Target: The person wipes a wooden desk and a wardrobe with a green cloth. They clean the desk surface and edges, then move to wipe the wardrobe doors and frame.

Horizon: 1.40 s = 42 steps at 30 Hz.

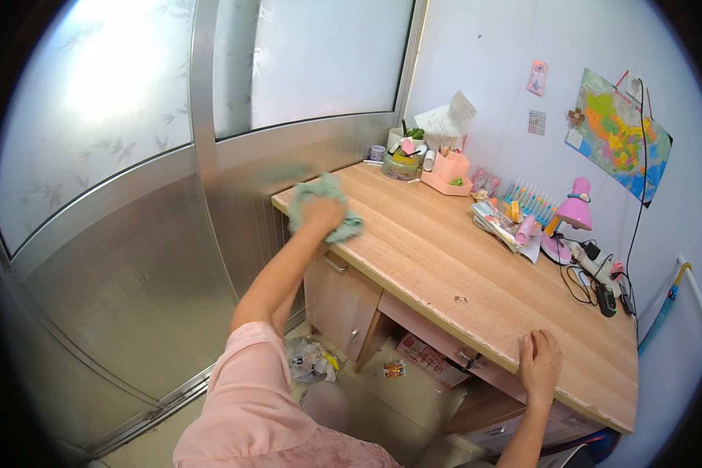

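Note:
My left hand is closed on a crumpled pale green cloth, pressing it on the far left corner of the wooden desk. Folds of the cloth spread around the fingers, partly hiding them. At the desk's near right edge rests my right hand, holding nothing, with its thumb apart from the loosely bent fingers. A small dark worn patch marks the desktop between the two hands.
Along the wall stand a pink pen holder, a glass bowl, stacked papers, a pink lamp and a power strip with cables. Metal-framed frosted panels border the left. Under the desk lie a carton and plastic bag.

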Each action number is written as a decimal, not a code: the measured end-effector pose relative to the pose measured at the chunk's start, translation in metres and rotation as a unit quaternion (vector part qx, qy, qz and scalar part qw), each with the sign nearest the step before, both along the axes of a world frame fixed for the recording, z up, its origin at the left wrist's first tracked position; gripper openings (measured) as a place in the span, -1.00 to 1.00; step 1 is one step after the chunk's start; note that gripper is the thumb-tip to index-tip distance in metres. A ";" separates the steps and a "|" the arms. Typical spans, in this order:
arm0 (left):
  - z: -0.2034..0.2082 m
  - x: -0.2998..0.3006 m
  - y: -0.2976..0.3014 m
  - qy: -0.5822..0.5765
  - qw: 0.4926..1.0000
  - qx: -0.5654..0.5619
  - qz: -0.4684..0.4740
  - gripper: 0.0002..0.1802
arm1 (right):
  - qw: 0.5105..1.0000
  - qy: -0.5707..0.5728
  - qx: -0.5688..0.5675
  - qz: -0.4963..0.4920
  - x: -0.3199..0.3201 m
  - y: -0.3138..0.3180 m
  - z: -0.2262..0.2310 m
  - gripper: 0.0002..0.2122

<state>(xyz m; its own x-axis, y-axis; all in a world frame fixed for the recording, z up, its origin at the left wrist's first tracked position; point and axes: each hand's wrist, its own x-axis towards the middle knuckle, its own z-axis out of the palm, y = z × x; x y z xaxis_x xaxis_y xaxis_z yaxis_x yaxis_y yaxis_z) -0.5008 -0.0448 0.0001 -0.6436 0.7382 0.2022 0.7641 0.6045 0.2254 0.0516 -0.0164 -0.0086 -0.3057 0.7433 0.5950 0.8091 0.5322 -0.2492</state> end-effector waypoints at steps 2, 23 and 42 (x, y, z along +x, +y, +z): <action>-0.015 0.049 0.017 0.048 0.984 0.023 -0.169 -0.56 | 1.000 0.004 0.003 -0.005 0.001 0.003 -0.002 -0.66; -0.037 0.200 -0.026 0.141 0.866 0.295 -0.379 -0.61 | 0.999 -0.004 0.033 -0.011 0.006 0.005 -0.006 -0.66; -0.063 0.173 -0.034 0.120 0.877 0.423 -0.193 -0.63 | 0.999 -0.001 0.032 -0.033 0.002 0.001 -0.001 -0.65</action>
<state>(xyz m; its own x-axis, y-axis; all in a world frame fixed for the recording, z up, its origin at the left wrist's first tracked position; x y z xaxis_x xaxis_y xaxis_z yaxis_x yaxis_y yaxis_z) -0.3277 -0.0786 -0.0628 -0.2420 0.4122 0.8784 0.9619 -0.0166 0.2728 0.0536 -0.0153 -0.0099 -0.2584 0.7224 0.6414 0.8434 0.4925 -0.2149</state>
